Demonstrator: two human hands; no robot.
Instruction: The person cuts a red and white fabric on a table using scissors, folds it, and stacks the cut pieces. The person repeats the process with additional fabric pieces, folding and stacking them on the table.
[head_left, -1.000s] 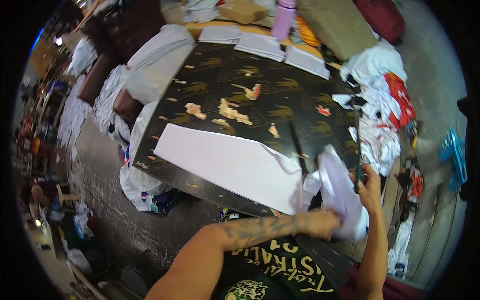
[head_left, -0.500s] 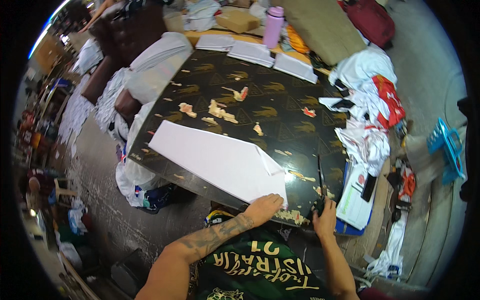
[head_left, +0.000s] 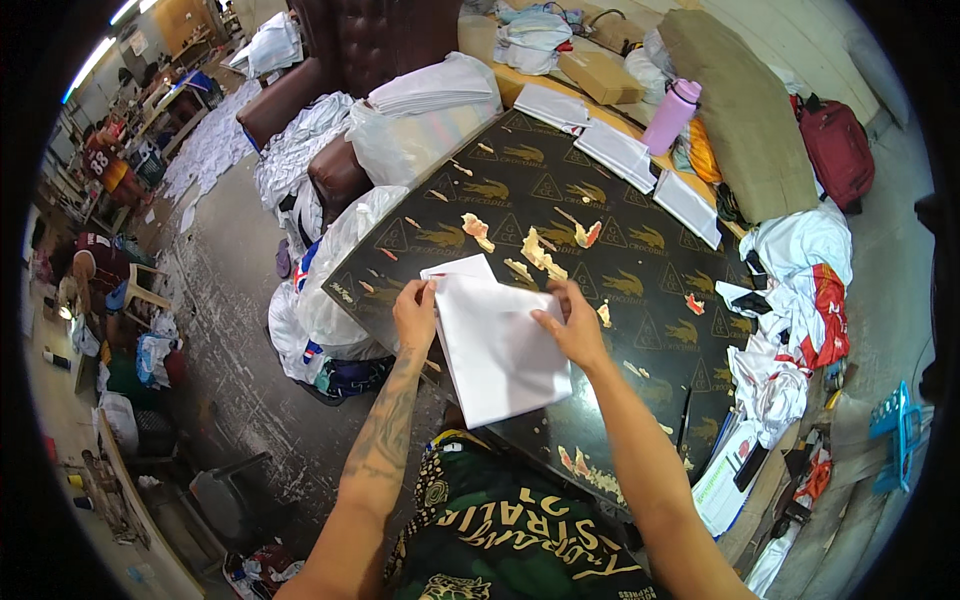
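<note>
A folded white sheet (head_left: 500,360), cloth or paper, is between my two hands over the near-left part of the black patterned board tabletop (head_left: 650,370). My left hand (head_left: 415,315) grips its left edge with the fingers closed. My right hand (head_left: 570,325) is closed on its upper right corner, thumb on top. A long dark tool (head_left: 684,420), apparently scissors, lies on the board at the right. Three flat stacks of white pieces (head_left: 610,155) lie along the back edge, beyond torn light patches (head_left: 540,250) in the board's surface.
A pink bottle (head_left: 670,115), cardboard box (head_left: 600,77) and long olive cushion (head_left: 735,115) are behind the board. White garments (head_left: 780,350) pile along the right. A brown armchair (head_left: 340,45) with white bundles stands back left. Co-workers (head_left: 95,270) are at the far left. A blue plastic object (head_left: 890,440) is far right.
My right hand has put down the scissors. Both hands now hold the long white piece, which is folded shorter and lifted toward the left. My view has shifted, moving the board rightward in frame.
</note>
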